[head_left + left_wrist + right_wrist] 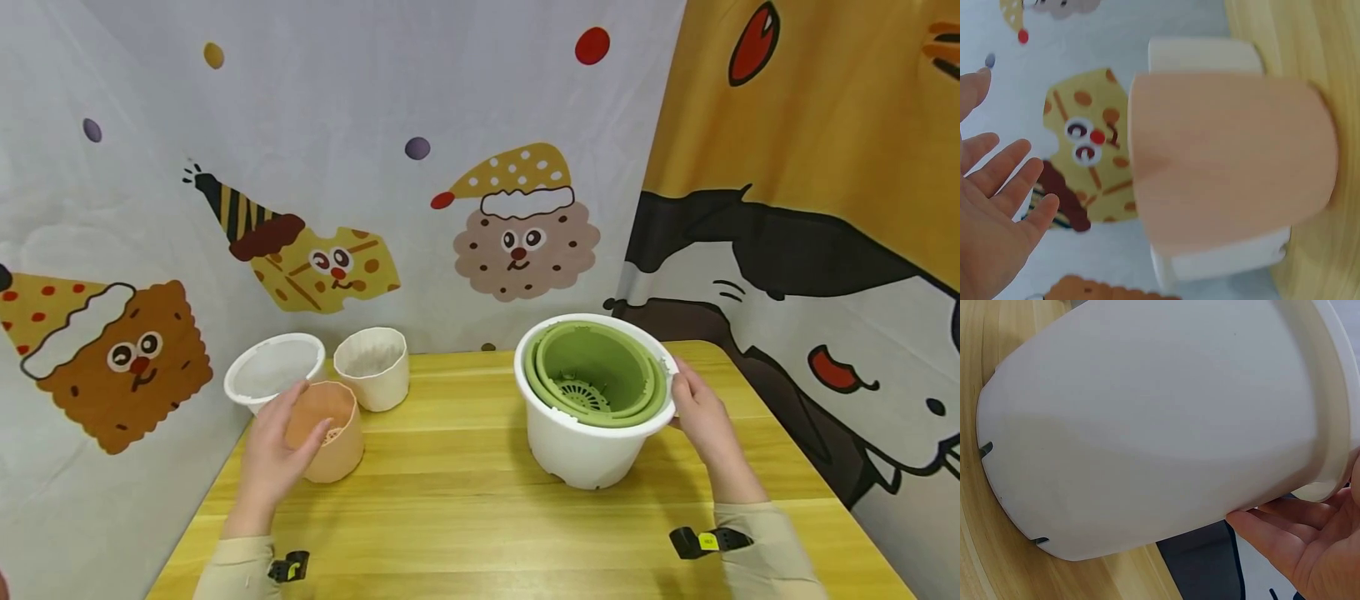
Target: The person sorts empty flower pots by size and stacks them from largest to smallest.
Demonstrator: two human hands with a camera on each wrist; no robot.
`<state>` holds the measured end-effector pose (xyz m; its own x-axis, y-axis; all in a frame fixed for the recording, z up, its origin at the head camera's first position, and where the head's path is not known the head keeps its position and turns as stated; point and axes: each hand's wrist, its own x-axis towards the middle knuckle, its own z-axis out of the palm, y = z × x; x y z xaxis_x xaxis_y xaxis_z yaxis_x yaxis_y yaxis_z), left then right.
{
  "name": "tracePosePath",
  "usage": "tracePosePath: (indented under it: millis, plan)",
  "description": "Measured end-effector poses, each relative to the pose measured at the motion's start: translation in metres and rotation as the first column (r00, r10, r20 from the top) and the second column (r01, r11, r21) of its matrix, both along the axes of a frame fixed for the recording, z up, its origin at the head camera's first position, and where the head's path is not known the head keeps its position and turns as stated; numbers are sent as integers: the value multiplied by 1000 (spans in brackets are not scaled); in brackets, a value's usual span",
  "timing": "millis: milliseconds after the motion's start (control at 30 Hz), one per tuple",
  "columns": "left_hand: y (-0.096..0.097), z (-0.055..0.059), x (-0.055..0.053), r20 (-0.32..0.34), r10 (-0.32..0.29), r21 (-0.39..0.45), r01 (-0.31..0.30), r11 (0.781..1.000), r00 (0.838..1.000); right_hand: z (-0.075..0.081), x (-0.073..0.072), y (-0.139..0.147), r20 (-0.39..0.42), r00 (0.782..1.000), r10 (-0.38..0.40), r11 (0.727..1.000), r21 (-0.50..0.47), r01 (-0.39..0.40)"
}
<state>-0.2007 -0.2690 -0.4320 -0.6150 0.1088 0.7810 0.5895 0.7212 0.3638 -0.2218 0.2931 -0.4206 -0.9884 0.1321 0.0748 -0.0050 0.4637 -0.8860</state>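
Note:
A large white flowerpot point(577, 454) stands on the right of the table, with green flowerpots point(596, 367) nested inside it. My right hand point(705, 408) holds its right rim; in the right wrist view the fingers point(1272, 540) touch the wall below the rim. On the left, a peach flowerpot point(341, 446) stands upright. My left hand point(273, 454) hovers by its near left rim, thumb and fingers spread. In the left wrist view that hand point(997, 200) is apart from the peach pot point(1229, 162), palm showing.
Behind the peach pot are a wide-rimmed white pot point(240, 385) and a cream pot point(386, 385). The wooden table point(450, 517) meets a printed cloth backdrop point(420, 225) at the back and sides.

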Motion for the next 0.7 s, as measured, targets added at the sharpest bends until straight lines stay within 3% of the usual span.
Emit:
tracePosePath:
  millis: [167,367,700]
  plan:
    - [-19,9,3,6,49,6,-49,999,999,1,0,0,-1,1000,0,1000,1,0]
    - [-33,14,5,80,126,-34,-124,992,989,2,0,-1,8,1000,3,1000,2,-3]
    - [-55,13,-3,119,276,-146,-258,955,954,1,1,0,14,1000,8,1000,-7,-8]
